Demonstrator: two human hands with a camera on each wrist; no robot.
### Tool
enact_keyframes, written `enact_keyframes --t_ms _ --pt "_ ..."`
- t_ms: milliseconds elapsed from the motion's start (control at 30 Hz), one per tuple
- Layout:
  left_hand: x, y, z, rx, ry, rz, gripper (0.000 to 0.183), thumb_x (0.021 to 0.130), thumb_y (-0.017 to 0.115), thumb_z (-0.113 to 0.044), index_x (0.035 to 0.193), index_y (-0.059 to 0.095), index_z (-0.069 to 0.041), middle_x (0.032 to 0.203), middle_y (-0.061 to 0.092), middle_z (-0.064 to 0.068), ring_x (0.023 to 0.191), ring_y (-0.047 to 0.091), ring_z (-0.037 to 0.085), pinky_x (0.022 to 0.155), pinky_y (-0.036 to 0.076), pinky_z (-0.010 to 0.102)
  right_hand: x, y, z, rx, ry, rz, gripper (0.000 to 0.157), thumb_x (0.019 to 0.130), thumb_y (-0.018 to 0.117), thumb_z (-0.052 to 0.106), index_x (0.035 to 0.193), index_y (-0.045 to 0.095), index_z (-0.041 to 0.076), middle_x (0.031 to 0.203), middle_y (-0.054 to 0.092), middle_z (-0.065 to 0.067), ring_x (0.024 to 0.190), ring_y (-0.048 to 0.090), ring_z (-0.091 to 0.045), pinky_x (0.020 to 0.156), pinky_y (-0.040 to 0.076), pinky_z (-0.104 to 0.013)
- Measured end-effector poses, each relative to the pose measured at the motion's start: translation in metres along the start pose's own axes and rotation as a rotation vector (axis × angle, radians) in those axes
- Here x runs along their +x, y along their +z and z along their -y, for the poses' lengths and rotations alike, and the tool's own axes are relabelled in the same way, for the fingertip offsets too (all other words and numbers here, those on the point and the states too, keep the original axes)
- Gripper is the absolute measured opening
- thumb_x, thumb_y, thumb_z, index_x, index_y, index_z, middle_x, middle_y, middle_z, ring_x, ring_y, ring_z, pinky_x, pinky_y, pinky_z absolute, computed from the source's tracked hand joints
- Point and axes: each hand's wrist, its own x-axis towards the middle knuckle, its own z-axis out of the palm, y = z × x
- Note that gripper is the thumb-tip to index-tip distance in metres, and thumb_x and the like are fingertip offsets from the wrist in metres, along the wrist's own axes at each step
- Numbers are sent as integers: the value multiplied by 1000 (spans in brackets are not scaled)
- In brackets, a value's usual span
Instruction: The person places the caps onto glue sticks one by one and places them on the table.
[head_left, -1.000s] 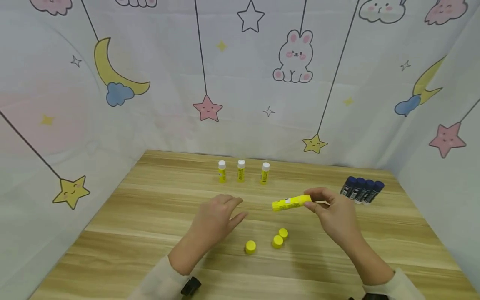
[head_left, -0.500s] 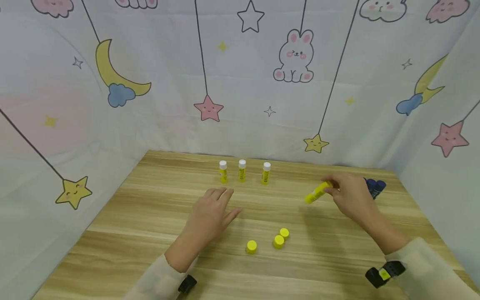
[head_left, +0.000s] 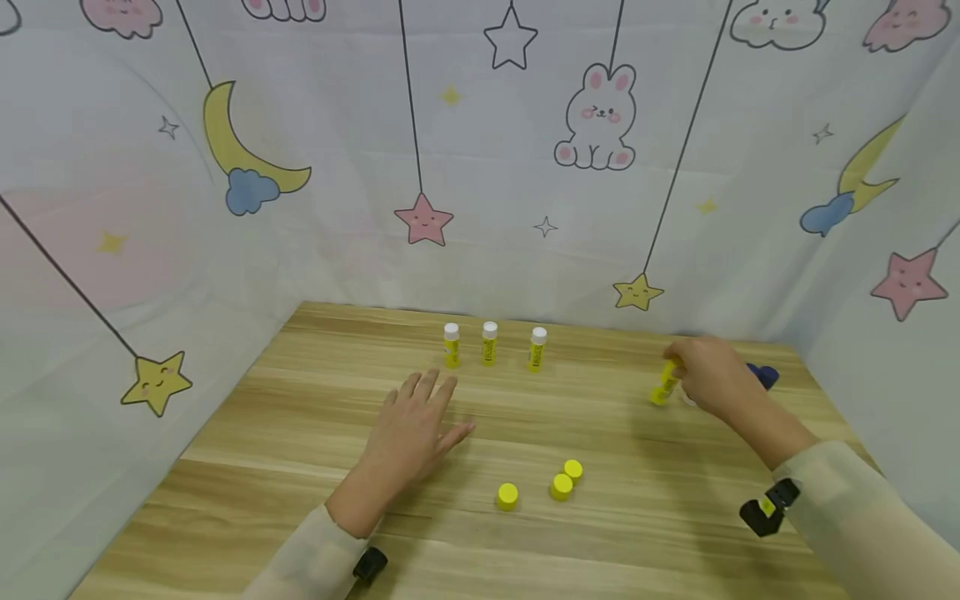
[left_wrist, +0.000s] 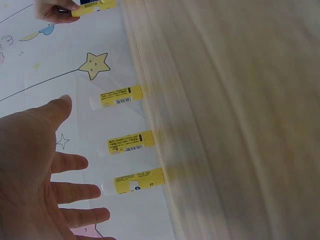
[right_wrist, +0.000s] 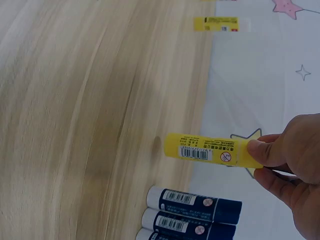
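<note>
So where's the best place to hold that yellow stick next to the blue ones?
Probably the upper end of the yellow stick, from the right, where the right hand pinches it: it's slim and roughly upright, leaving its lower end free.

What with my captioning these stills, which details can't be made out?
Head view: most of the navy sticks, hidden behind the right hand.
Head view: print on the white-capped sticks, too small to read.
Right wrist view: one end of the held yellow stick, covered by that hand.
Right wrist view: lowest navy stick, cut by the bottom edge.
Left wrist view: part of the right hand, cut off by the top edge.
</note>
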Motion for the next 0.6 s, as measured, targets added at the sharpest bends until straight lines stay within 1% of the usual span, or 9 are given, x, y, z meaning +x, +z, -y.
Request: enact_keyframes --t_ms 100,200,367,500,600 --pt "1 0 0 3 -8 24 72 98 54 -63 149 49 -12 151 48 19 135 48 42 102 47 62 3 3 -6 -25 4 14 28 90 64 -10 118 69 -9 113 70 -25 104 65 -45 85 57 -55" --pt "2 0 0 -5 -13 31 73 98 54 -63 149 49 -12 150 49 19 134 49 42 102 47 62 6 5 -11 -38 6 18 27 91 63 -10 117 69 -9 112 71 -26 106 64 -47 86 56 -56" --pt "3 1 -1 -36 -11 45 73 99 53 -62 149 48 -10 148 51 19 133 51 40 101 49 60 8 9 -15 -40 34 36 26 91 60 -12 115 70 -10 112 70 -28 108 60 -50 89 54 -58" --pt "5 2 1 -93 -22 64 74 100 53 -61 150 47 -7 148 51 20 133 51 40 105 47 57 9 9 -16 -52 33 32 26 89 61 -13 113 70 -10 110 70 -28 106 60 -49 88 55 -57" --pt "6 3 4 -171 -48 82 73 100 55 -58 150 46 -5 149 50 22 135 50 40 109 44 54 11 9 -15 -68 29 34 26 88 63 -14 112 71 -10 109 70 -28 104 60 -50 86 55 -56"
